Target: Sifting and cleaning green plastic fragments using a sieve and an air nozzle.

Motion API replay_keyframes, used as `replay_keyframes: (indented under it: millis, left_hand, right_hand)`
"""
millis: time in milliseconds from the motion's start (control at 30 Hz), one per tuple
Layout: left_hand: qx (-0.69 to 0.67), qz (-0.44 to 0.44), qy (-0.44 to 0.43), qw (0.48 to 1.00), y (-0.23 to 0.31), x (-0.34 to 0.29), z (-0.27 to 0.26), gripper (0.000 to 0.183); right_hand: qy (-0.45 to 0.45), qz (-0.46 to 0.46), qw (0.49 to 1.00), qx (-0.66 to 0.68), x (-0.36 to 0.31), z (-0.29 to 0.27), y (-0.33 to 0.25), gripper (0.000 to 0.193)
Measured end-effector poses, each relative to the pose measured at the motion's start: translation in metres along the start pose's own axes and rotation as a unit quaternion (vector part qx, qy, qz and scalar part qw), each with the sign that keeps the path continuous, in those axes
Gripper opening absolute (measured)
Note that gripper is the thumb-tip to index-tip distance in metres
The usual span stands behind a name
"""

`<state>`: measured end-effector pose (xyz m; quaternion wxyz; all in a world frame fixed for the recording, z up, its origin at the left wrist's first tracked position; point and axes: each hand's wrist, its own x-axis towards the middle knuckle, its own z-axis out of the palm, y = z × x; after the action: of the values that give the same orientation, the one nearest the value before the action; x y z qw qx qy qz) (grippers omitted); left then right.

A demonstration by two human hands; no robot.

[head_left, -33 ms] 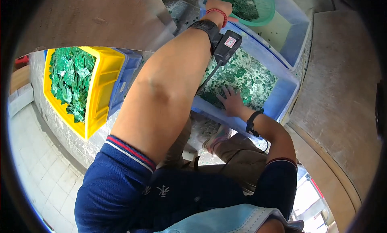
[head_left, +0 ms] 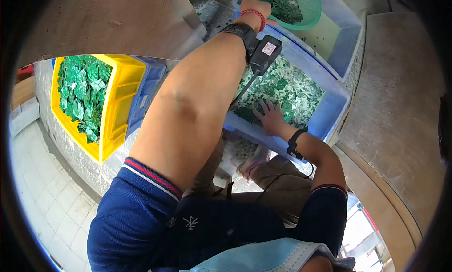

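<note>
At the top, my left hand point(head_left: 255, 7) is closed at the near-left rim of a round green plastic basket point(head_left: 316, 19). Dark green flakes point(head_left: 285, 6) lie in that basket. My forearm and a strapped-on black device partly hide the grip. My right hand point(head_left: 270, 118) has its fingers spread, resting on a layer of green flakes point(head_left: 297, 94) in the near blue bin point(head_left: 332, 113). Those flakes are thin and broken, scattered over a pale bottom. No piece shows between the right fingers.
A second blue bin point(head_left: 351, 48) sits beyond, beneath the basket. To the left stands a yellow crate point(head_left: 123, 86) heaped with green flakes, beside another blue container point(head_left: 141, 100). Brown boards point(head_left: 108, 22) overhang the upper left, and a wooden surface point(head_left: 400, 84) borders the right.
</note>
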<state>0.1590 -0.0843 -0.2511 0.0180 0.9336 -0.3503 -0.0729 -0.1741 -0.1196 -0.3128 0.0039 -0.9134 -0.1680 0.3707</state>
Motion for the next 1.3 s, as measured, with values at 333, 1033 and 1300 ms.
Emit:
replay_keyframes:
  millis: [333,1033,1300]
  left_hand:
    - [-0.014,0.006,0.059,0.998,0.001,0.007,0.015,0.041]
    - [-0.167,-0.021,-0.038,0.985,-0.004,-0.003,0.006,0.034]
    - [-0.007,0.010,-0.003,1.000,0.002,0.000,0.010,0.042]
  right_hand:
    - [0.013,-0.017,1.000,-0.016,0.001,0.004,0.004,0.070]
    - [0.230,0.128,0.897,0.356,0.009,-0.006,0.093,0.060]
    - [0.247,0.264,0.783,0.505,-0.011,0.004,0.135,0.070]
